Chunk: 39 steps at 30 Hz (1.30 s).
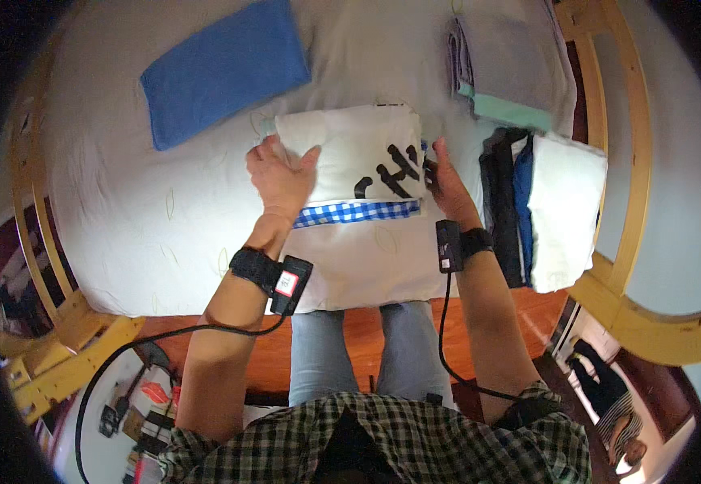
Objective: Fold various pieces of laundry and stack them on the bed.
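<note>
A folded white garment (342, 149) with bold black print lies on the bed in front of me. Along its near edge shows a strip of blue-and-white checked cloth (358, 213); whether it is part of the same piece I cannot tell. My left hand (283, 181) is closed over the garment's left side, thumb on top of the cloth. At the right side my right hand (451, 187) grips the edge, thumb pointing up, its fingertips partly hidden by the fabric. Both wrists wear black straps with small boxes and cables.
A folded blue cloth (225, 77) lies at the far left of the bed (132, 218). Far right is a folded grey-purple cloth (512, 68) with a mint edge. Nearer, black, blue and white folded clothes (568, 210) lie by the wooden bed rail (637, 153).
</note>
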Tool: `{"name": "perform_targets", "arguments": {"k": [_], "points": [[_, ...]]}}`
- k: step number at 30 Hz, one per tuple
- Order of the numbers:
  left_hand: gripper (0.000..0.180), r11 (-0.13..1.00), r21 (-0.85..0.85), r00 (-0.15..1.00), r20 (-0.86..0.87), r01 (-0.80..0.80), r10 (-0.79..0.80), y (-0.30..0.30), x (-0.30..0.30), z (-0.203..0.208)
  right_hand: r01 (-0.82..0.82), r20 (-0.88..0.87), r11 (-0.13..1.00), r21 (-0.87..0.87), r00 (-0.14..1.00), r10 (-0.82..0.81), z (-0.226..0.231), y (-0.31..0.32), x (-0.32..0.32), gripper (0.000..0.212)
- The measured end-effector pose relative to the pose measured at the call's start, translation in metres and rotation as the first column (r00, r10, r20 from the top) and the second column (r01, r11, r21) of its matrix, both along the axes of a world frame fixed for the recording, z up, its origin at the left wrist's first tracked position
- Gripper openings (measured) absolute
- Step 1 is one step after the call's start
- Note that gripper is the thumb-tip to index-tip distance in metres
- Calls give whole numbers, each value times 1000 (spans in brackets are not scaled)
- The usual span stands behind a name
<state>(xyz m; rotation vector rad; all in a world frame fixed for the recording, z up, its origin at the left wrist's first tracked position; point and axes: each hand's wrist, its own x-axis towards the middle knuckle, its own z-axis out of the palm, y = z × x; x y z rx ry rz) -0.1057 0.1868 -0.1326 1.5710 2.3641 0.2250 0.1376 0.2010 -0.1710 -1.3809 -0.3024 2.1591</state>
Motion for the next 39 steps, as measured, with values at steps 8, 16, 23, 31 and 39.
{"name": "perform_targets", "arguments": {"k": [8,16,23,31,39], "points": [[71,843,-394,813,305,-366,495,-15,1,-6,-418,414,871,259,863,291,-10,8,-30,74],[82,857,-305,874,128,-416,470,-44,-19,-22,-165,311,986,15,938,152,-18,3,-25,69],[97,740,-515,505,542,-432,672,-36,-93,-59,-115,120,992,-43,986,119,-28,16,-19,50],[73,641,-722,369,539,-261,757,-54,-99,-87,-333,650,920,-207,657,383,-86,31,-3,56],[21,267,-788,-237,457,-554,857,-181,-46,-59,-921,587,245,301,382,713,-29,138,-104,62]]}}
